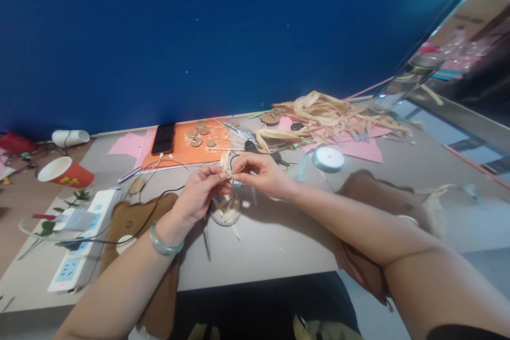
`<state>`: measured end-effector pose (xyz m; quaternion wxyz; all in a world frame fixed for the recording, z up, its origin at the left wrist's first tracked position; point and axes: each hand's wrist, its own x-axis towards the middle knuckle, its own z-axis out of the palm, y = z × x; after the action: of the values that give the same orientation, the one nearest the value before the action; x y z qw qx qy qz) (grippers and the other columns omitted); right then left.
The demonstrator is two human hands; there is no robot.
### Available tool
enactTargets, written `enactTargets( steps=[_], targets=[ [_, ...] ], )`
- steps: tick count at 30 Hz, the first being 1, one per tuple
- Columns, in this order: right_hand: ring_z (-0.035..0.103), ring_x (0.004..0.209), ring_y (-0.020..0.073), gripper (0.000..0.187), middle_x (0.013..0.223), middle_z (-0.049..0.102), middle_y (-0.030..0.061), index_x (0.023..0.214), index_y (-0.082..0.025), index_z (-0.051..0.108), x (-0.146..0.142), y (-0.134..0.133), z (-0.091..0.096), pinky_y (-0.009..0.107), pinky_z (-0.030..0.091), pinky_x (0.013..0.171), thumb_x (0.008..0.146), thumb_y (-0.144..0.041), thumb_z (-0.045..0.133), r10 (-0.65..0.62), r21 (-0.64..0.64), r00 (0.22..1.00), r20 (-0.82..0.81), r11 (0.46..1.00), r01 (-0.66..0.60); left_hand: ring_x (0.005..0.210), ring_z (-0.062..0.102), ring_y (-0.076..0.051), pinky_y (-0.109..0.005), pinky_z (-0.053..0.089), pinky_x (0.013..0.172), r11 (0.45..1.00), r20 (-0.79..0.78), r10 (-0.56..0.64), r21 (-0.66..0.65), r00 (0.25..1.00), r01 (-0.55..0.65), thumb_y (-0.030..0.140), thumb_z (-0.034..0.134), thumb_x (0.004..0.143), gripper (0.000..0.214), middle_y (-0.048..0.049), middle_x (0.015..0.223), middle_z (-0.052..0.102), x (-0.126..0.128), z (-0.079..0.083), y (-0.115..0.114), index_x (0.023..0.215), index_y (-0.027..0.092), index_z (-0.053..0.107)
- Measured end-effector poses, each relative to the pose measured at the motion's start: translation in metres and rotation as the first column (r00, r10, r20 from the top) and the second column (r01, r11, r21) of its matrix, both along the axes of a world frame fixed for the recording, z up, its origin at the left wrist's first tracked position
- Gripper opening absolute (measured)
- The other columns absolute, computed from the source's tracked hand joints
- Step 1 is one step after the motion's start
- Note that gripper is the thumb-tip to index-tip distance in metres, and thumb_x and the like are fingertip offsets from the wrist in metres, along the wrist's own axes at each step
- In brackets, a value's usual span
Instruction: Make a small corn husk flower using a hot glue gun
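Over the middle of the table my left hand (203, 191) pinches a small pale strip of dried corn husk (225, 161), whose upper end sticks up above the fingers. My right hand (261, 174) is closed in a pinch on the same small piece, its fingertips almost meeting the left ones. Fingers partly hide the piece, so its full shape cannot be seen. Below the hands sits a clear round dish (226, 218) with pale husk scraps in it. A thin dark tool (206, 241) lies beside the dish.
Behind lie a phone (163, 139), an orange sheet (181, 141) with wooden discs, and a corn husk heap (322, 111). A ribbon spool (328, 159) is right. Left are a power strip (85, 239) with cables and a tipped paper cup (74, 172). Brown padded pieces (139, 218) lie under both forearms.
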<state>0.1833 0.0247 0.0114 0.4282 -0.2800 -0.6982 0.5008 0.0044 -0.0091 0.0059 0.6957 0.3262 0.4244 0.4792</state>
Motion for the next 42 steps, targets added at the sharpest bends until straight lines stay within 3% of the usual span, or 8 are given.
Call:
enactTargets(
  steps=[4, 7, 19, 25, 29, 36, 42],
  targets=[
    [0.049, 0.048, 0.0078, 0.024, 0.061, 0.06, -0.0009, 0.074, -0.015, 0.064, -0.003, 0.002, 0.0, 0.023, 0.039, 0.047, 0.07, -0.036, 0.076, -0.076, -0.281, 0.996, -0.04, 0.958, 0.062, 0.064, 0.068, -0.012, -0.021, 0.055, 0.062, 0.993, -0.073, 0.11, 0.043, 0.991, -0.107, 0.024, 0.081, 0.063, 0.028, -0.0018, 0.07, 0.07, 0.002, 0.0, 0.0, 0.078, 0.014, 0.06],
    [0.044, 0.041, 0.0055, 0.022, 0.052, 0.057, -0.0034, 0.072, -0.014, 0.065, -0.003, 0.002, 0.001, 0.02, 0.032, 0.041, 0.068, -0.032, 0.076, -0.134, -0.365, 0.991, -0.016, 0.923, 0.119, 0.064, 0.068, -0.013, -0.023, 0.055, 0.063, 0.986, -0.126, 0.146, 0.101, 0.981, -0.133, 0.026, 0.082, 0.062, 0.03, 0.0003, 0.066, 0.067, 0.004, 0.001, -0.002, 0.078, 0.014, 0.059],
    [0.042, 0.036, 0.0012, 0.013, 0.08, 0.07, 0.004, 0.074, -0.012, 0.067, -0.006, -0.002, 0.003, 0.018, 0.032, 0.037, 0.07, -0.024, 0.068, -0.181, -0.404, 0.983, 0.038, 0.897, 0.18, 0.067, 0.068, -0.014, -0.026, 0.055, 0.067, 0.982, -0.25, 0.159, 0.137, 0.955, -0.127, 0.031, 0.08, 0.064, 0.033, -0.0012, 0.069, 0.068, 0.011, 0.003, -0.01, 0.08, 0.015, 0.056],
    [0.042, 0.042, 0.0032, 0.015, 0.067, 0.067, 0.0012, 0.076, -0.012, 0.068, -0.007, -0.006, 0.008, 0.018, 0.034, 0.041, 0.074, -0.026, 0.066, -0.181, -0.36, 0.98, 0.077, 0.912, 0.197, 0.068, 0.068, -0.014, -0.027, 0.054, 0.071, 0.988, -0.275, 0.125, 0.118, 0.953, -0.095, 0.031, 0.079, 0.066, 0.031, -0.0033, 0.073, 0.07, 0.009, 0.002, -0.011, 0.081, 0.015, 0.059],
    [0.042, 0.045, 0.0042, 0.02, 0.061, 0.063, 0.0, 0.067, -0.012, 0.065, -0.007, -0.007, 0.01, 0.018, 0.033, 0.043, 0.075, -0.03, 0.064, -0.188, -0.348, 0.975, 0.114, 0.912, 0.217, 0.068, 0.068, -0.015, -0.028, 0.054, 0.07, 0.986, -0.292, 0.141, 0.122, 0.946, -0.109, 0.032, 0.079, 0.065, 0.031, -0.0035, 0.072, 0.07, 0.009, 0.001, -0.011, 0.082, 0.014, 0.059],
    [0.04, 0.044, 0.0039, 0.019, 0.057, 0.059, -0.0019, 0.066, -0.012, 0.063, -0.006, -0.006, 0.005, 0.019, 0.03, 0.044, 0.074, -0.029, 0.064, -0.177, -0.384, 0.975, 0.132, 0.898, 0.215, 0.067, 0.067, -0.015, -0.027, 0.053, 0.068, 0.988, -0.274, 0.122, 0.122, 0.954, -0.091, 0.032, 0.08, 0.064, 0.029, -0.0027, 0.07, 0.07, 0.008, 0.001, -0.01, 0.079, 0.015, 0.062],
    [0.037, 0.037, 0.0029, 0.027, 0.053, 0.058, -0.0009, 0.057, -0.012, 0.059, -0.008, -0.005, 0.003, 0.019, 0.025, 0.04, 0.079, -0.028, 0.057, -0.133, -0.49, 0.991, 0.014, 0.863, 0.123, 0.06, 0.064, -0.012, -0.023, 0.051, 0.062, 0.983, -0.296, 0.134, 0.162, 0.946, -0.088, 0.031, 0.081, 0.063, 0.026, -0.0021, 0.066, 0.069, 0.006, 0.0, -0.01, 0.076, 0.014, 0.066]
  ],
)
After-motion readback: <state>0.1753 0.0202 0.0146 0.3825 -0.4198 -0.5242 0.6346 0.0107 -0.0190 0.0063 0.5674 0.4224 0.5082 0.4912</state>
